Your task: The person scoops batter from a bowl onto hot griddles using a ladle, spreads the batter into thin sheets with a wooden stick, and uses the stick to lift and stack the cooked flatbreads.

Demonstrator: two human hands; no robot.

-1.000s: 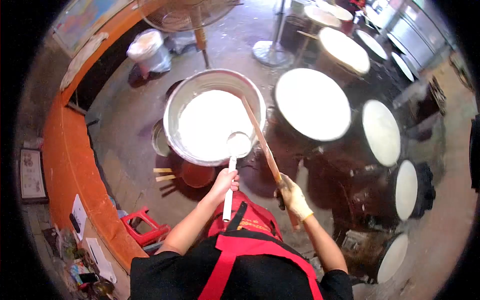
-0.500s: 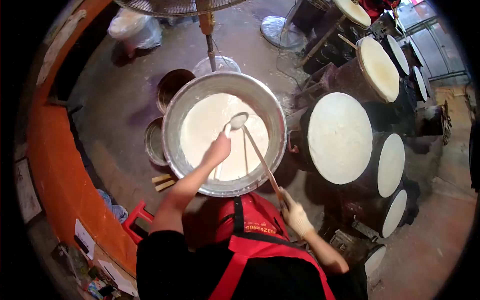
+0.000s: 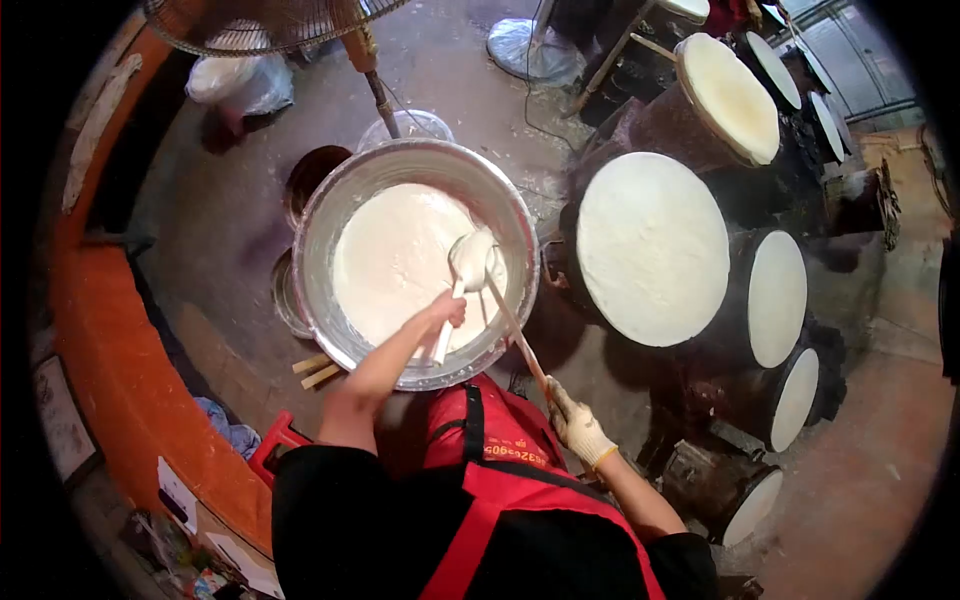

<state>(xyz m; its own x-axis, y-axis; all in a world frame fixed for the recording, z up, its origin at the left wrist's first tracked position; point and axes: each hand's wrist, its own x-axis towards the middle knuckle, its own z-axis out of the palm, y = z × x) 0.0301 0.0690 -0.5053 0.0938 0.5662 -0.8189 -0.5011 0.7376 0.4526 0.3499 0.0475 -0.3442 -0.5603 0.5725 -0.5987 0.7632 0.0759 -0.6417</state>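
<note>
A wide metal pot [image 3: 318, 215] holds creamy white batter [image 3: 395, 255]. My bare left hand [image 3: 440, 312] is closed around the white handle of a ladle [image 3: 468, 262] over the batter's right side. White batter coats the ladle's bowl. My right hand [image 3: 580, 425], in a pale knitted glove, grips a long wooden-handled tool [image 3: 522, 345] that slants across the pot's near right rim. The tool's far end meets the ladle's bowl; batter and the ladle hide its exact shape.
Right of the pot stand several dark drums with round pale tops, the nearest a large white disc [image 3: 655, 250]. A fan [image 3: 270, 20] stands beyond the pot. Dark round containers [image 3: 315, 180] sit at its left. A red stool [image 3: 275, 445] and an orange ledge [image 3: 150, 390] lie to my left.
My view has shifted, so the pot and drums appear farther left. Relative to the pot, the ladle and my left hand have moved right. The ladle's bowl now looks larger and more heavily coated.
</note>
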